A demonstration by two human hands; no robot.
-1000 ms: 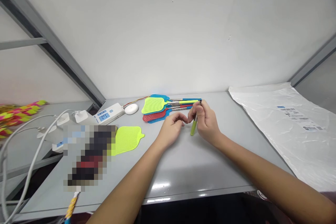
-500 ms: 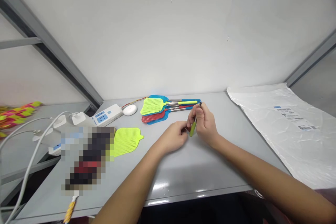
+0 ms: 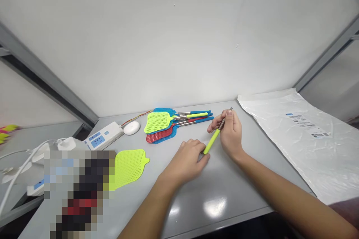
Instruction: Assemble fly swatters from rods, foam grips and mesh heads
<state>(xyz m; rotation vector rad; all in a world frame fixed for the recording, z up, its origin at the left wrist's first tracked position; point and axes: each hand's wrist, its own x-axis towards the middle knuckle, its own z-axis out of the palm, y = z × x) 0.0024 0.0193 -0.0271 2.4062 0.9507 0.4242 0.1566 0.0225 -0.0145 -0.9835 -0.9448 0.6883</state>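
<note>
My right hand (image 3: 232, 134) is closed round the metal rod of a fly swatter handle (image 3: 212, 142) with a lime-green grip. The rod's bare tip sticks out above my thumb, and the grip slants down to the left. At the grip's lower end, my left hand (image 3: 189, 160) has its curled fingers and thumb closed about the end. Left of my hands lies a loose lime-green fly swatter head (image 3: 129, 168) with a short neck and no rod in it. Behind my hands is a stack of fly swatters (image 3: 158, 121) in green, red and blue, handles pointing right.
A white mailing bag (image 3: 297, 142) covers the right of the grey table (image 3: 224, 190). On the left are a power strip (image 3: 105, 136) with plugs and cables, a round white device (image 3: 131, 128) and a pixelated dark item (image 3: 84, 194). A wall stands behind.
The handle has moved up and right in my right hand, and more of its green grip and rod shows. My left hand has opened out somewhat at the grip's end. The camera view has shifted.
</note>
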